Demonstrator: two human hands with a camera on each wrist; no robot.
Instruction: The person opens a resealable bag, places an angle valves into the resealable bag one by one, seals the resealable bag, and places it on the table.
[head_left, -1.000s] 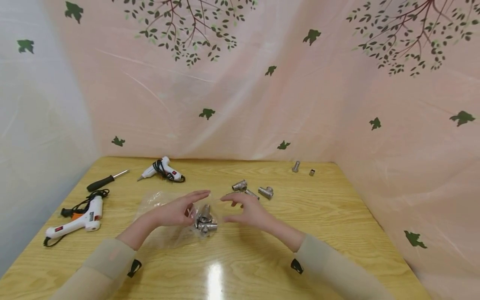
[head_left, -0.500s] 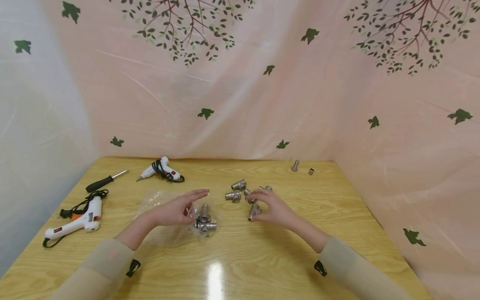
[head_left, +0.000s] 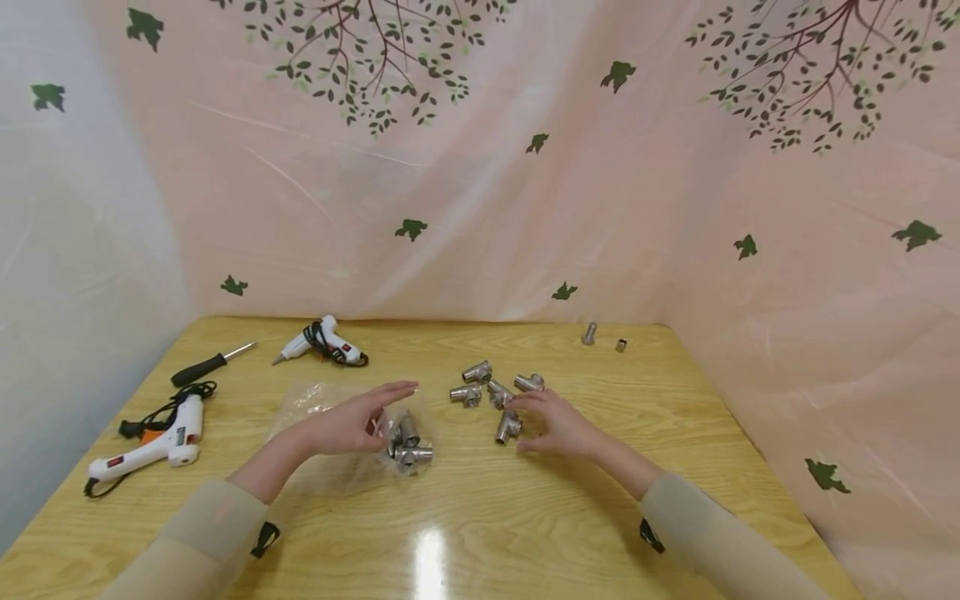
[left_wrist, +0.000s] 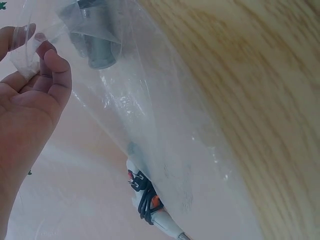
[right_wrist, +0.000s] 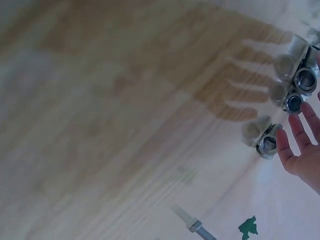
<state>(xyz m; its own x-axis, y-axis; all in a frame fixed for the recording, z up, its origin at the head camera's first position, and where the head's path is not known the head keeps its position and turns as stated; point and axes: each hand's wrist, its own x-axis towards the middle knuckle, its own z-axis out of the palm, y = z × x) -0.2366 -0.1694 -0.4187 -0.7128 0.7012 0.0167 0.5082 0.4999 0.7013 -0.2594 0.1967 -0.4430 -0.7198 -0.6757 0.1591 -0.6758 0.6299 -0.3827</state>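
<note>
Plastic bag (head_left: 330,433) on the desk (head_left: 465,533) lies under the left hand (head_left: 352,423), whose thumb and fingers (left_wrist: 50,65) pinch its clear film beside the metal fittings (head_left: 408,446) inside, just as half a second ago. Change shows on the right: the right hand (head_left: 558,425) then held a tee fitting (head_left: 507,427) off the surface; now that piece lies on the desk among the loose fittings (head_left: 495,387), so one more seems unloaded. Its fingers (right_wrist: 295,142) are straight and spread, tips touching or just beside the tee.
</note>
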